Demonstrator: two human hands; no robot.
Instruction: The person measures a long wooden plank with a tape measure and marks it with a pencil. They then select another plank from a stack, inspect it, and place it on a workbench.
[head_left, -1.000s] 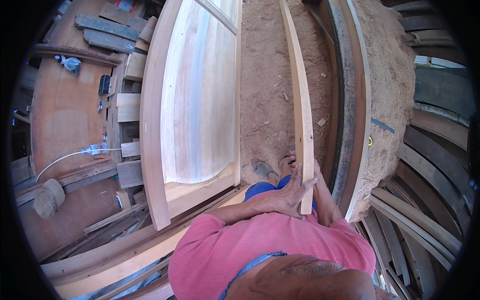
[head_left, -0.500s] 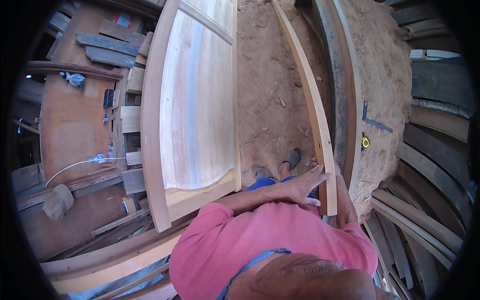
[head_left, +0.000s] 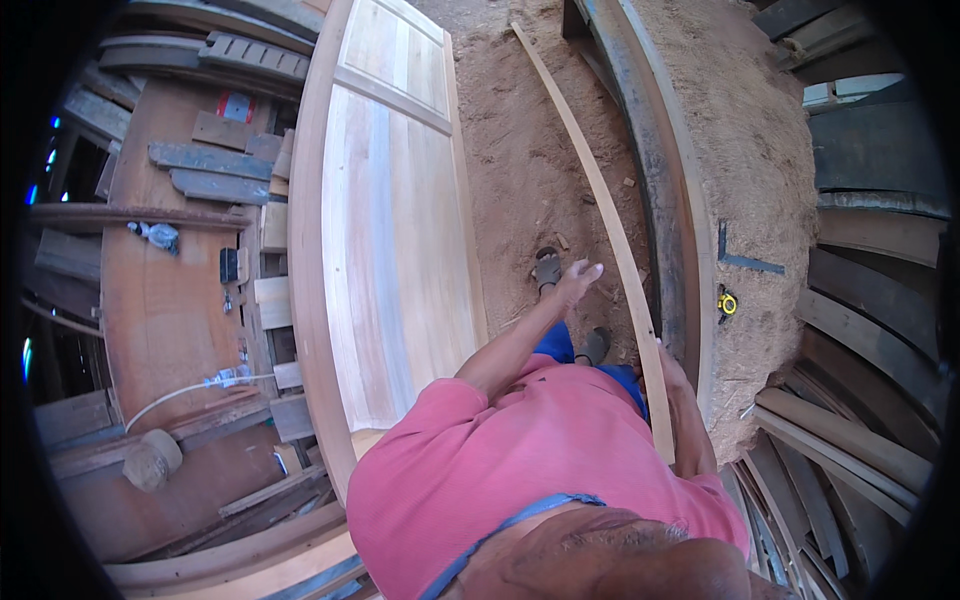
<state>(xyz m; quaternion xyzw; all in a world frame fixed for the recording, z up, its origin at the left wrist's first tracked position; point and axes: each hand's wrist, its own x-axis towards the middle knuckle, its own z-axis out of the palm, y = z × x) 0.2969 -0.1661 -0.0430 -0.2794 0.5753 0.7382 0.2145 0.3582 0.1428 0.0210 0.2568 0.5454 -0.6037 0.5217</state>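
Observation:
A long, narrow wooden board [head_left: 600, 190] runs from beside my body toward the far end of the ground. My right hand [head_left: 672, 368] grips this board near its close end from the right side; most of those fingers are hidden behind the wood. Off the board, to its left, my left hand [head_left: 578, 283] is raised with fingers apart and nothing in them. Along my left side lies a large pale wooden door panel [head_left: 400, 240] with a framed edge.
To the right, a dark beam [head_left: 650, 170] stands beside a sawdust-covered surface [head_left: 755, 180]. On that surface lie a metal square [head_left: 750, 262] and a yellow tape measure [head_left: 727, 303]. Stacked planks [head_left: 860, 290] fill the far right. Offcuts [head_left: 210, 160] and a brown board [head_left: 165, 320] lie left.
My left hand has let go of the board and moved forward and left. The board has turned to show a narrower face, still in my right hand. One foot has stepped forward.

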